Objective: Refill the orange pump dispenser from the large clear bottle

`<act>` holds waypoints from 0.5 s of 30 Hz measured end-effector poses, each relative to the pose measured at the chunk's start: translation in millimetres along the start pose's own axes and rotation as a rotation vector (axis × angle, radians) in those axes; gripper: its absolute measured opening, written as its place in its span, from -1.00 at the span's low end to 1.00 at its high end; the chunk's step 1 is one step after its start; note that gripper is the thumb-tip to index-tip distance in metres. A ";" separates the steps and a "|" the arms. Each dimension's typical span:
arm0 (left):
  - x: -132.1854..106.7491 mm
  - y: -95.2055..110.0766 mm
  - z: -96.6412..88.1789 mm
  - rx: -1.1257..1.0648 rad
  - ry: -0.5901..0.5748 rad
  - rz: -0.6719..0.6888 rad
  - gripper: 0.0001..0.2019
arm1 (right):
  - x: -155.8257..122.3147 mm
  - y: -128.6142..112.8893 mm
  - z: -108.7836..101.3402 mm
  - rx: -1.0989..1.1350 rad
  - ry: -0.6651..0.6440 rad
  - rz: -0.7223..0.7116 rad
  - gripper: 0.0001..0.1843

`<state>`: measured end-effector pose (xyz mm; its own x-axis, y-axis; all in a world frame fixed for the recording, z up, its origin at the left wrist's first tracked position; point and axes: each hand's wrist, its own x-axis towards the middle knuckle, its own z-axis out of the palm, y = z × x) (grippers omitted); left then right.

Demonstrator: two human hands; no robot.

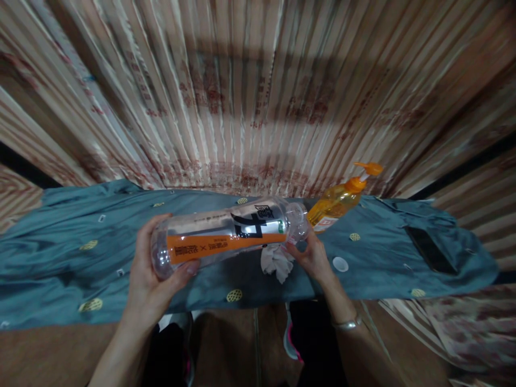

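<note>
A clear plastic bottle (226, 236) with an orange and silver label lies sideways in the air above the cloth-covered surface. My left hand (147, 274) wraps round its base, at the left. At the other end, my right hand (313, 255) grips the neck; some of its fingers are hidden by the bottle. A crumpled white tissue (277, 263) shows just below the neck, close to my right hand. Whether it lies on the cloth or touches the fingers, I cannot tell. Beyond the neck stands an orange pump bottle (336, 201) with yellow-orange liquid.
A teal patterned cloth (133, 293) covers the narrow surface. To the right are a small white disc (341, 264), perhaps a cap, and a dark phone (430, 250). A striped curtain (250, 97) hangs behind. My feet are on the brown floor below.
</note>
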<state>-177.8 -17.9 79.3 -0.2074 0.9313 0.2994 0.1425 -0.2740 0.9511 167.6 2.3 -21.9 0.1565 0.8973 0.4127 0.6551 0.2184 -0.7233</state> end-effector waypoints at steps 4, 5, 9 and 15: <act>-1.5 0.6 -0.7 0.057 -0.020 0.000 -0.15 | -0.5 0.3 -0.1 0.015 -0.005 0.011 -0.45; -1.7 1.0 -0.4 0.061 -0.018 -0.003 -0.15 | -0.7 0.4 -0.1 0.018 -0.008 0.013 -0.44; -2.6 3.3 -0.4 0.076 0.006 -0.001 -0.16 | -0.8 0.4 0.0 0.005 -0.008 0.022 -0.43; -3.3 8.0 -0.5 0.113 0.023 -0.001 -0.17 | -0.6 -1.7 -0.7 0.004 -0.009 0.016 -0.46</act>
<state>-176.5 -23.3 85.9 -0.2296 0.9254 0.3016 0.2503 -0.2433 0.9371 166.9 1.1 -20.5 0.1600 0.9041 0.3962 0.6493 0.2059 -0.7321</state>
